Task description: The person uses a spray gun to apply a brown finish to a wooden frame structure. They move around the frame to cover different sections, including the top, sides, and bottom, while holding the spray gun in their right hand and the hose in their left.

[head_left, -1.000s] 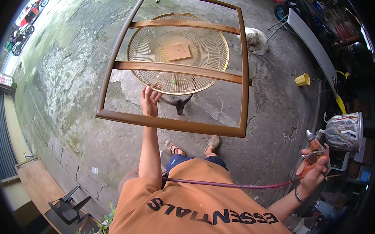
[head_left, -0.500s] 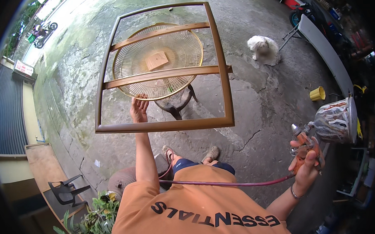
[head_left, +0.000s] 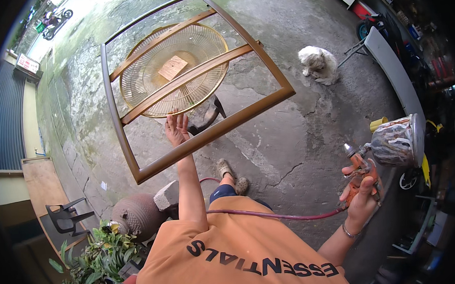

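Note:
A brown rectangular frame (head_left: 222, 132) with two wooden slats (head_left: 189, 82) across it lies tilted over a round, gold-coloured wire fan guard (head_left: 208, 49). A small wooden block (head_left: 172, 67) shows at the guard's middle, and a dark stand (head_left: 206, 118) shows partly beneath. My left hand (head_left: 177, 130) is at the guard's near rim, fingers stretched upward and apart, apparently touching it. Off to the right, my right hand (head_left: 361, 194) is wrapped round an orange paint spray gun (head_left: 362, 171). Its paint-streaked metal cup (head_left: 392, 144) sticks out to the right, and a red hose (head_left: 281, 217) trails from it.
A white dog (head_left: 318, 64) sits on the cracked concrete floor beyond the frame. At right stand a grey folding table (head_left: 394, 68) and a yellow container (head_left: 378, 123). Near my left side are a clay pot (head_left: 139, 214), a pale block (head_left: 166, 195), leafy plants (head_left: 98, 254) and a black chair (head_left: 68, 215).
The frame has turned counter-clockwise, its right side swinging away and its near left corner coming closer. The guard shifted slightly left. My left hand stays near its rim; the right still holds the spray gun.

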The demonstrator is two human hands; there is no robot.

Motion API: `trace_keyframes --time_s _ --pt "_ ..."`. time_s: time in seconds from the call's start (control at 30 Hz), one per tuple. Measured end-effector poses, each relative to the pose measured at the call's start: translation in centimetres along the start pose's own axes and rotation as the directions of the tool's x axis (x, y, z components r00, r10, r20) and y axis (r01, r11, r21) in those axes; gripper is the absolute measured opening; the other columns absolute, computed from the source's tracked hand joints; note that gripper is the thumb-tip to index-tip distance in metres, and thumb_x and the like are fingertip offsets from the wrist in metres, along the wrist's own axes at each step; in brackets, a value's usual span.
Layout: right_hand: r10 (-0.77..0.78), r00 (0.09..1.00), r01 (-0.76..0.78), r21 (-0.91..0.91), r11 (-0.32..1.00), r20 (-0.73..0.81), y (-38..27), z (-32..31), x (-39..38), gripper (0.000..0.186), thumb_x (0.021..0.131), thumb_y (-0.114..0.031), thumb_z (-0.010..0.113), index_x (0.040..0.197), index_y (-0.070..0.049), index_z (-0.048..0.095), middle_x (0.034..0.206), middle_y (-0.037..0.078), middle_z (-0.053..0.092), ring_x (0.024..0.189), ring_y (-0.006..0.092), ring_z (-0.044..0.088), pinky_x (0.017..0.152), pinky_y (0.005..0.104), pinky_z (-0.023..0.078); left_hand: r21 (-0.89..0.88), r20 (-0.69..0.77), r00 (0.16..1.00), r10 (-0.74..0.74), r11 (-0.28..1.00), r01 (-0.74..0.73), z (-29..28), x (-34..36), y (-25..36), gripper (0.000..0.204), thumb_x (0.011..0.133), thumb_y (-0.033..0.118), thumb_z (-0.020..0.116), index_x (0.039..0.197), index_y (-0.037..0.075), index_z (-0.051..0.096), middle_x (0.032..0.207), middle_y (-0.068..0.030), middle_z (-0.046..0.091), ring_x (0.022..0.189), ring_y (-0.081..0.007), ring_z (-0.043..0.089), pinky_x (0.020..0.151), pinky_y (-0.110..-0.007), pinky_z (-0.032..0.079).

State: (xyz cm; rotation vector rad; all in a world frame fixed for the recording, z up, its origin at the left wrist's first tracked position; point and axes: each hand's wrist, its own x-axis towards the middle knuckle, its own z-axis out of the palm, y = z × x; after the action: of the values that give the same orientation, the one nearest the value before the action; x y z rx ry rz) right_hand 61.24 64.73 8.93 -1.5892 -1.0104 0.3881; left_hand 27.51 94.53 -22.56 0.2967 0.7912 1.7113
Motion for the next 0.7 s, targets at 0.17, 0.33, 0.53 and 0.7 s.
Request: trace_keyframes --time_s 0.17,0.33,0.53,0.7 --pt "-0.012 0.999 0.011 -0.009 1.000 -0.037 -0.7 0.8 1.3 0.068 0.099 -0.053 0.051 0.117 0.013 0.060 0.087 0.018 0.071 0.041 0.0085 0.052 0.034 0.0193 0.039 -0.079 0.013 0.997 0.077 0.994 -0.076 1.7 -1.4 -3.4 0.029 0.098 0.029 0.063 0.119 0.010 0.055 0.121 -0.0120 0.067 0.113 -0.0274 0.065 0.092 -0.041 0.057" --pt "-0.004 0.998 0.002 -0.046 0.999 -0.060 -1.0 1.0 0.6 0.067 0.100 -0.051 0.051 0.116 0.013 0.061 0.087 0.018 0.071 0.043 0.0089 0.053 0.034 0.0192 0.039 -0.086 -0.040 0.992 0.121 0.988 -0.124 4.5 -4.5 -4.8 0.028 0.099 0.028 0.062 0.119 0.011 0.052 0.121 -0.0121 0.067 0.114 -0.0273 0.065 0.093 -0.042 0.056" --pt "-0.032 0.999 0.030 -0.045 0.999 -0.034 -0.3 0.4 1.5 0.068 0.099 -0.053 0.052 0.112 0.012 0.063 0.086 0.015 0.072 0.042 0.0084 0.053 0.035 0.0190 0.040 -0.108 -0.068 0.981 0.184 0.976 -0.191 6.7 -6.5 -5.4 0.025 0.099 0.025 0.062 0.120 0.013 0.053 0.119 -0.0110 0.068 0.112 -0.0235 0.066 0.093 -0.040 0.056" --pt "-0.071 0.997 0.071 -0.005 0.997 0.040 1.0 -0.9 2.5 0.064 0.100 -0.051 0.051 0.107 0.011 0.064 0.087 0.013 0.073 0.042 0.0080 0.055 0.036 0.0197 0.039 -0.143 -0.069 0.977 0.204 0.967 -0.212 5.9 -8.5 -6.4 0.041 0.098 0.032 0.064 0.128 0.011 0.047 0.123 -0.0096 0.064 0.118 -0.0229 0.061 0.097 -0.036 0.050"
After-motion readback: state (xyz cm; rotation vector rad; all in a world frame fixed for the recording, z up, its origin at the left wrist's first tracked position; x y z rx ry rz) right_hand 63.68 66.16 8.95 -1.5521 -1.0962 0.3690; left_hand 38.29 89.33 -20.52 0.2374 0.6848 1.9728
